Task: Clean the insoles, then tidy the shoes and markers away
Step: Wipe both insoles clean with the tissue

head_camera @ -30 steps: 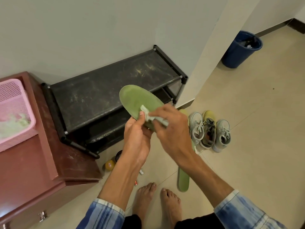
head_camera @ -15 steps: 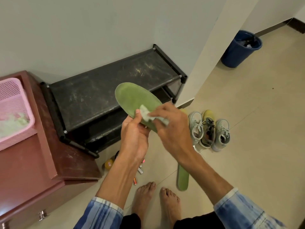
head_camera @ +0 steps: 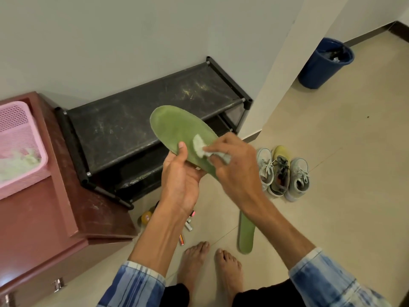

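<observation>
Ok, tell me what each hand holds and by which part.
The left hand grips the green insole by its side edge near the middle, thumb on top. The right hand pinches a pale wipe by one end.

Left sleeve (head_camera: 135, 282): blue-and-white striped woven cloth, washed and faded, with a pale band at the cuff.
Right sleeve (head_camera: 327, 278): same faded blue plaid, with a pale cuff edge.
Forearms: bare from cuff to wrist.
Left hand (head_camera: 179, 185), right hand (head_camera: 234, 173): bare.
Lower garment (head_camera: 261, 293): black cloth, seen at the lower edge of the view.
Feet (head_camera: 192, 262): bare on the tiled floor.
</observation>
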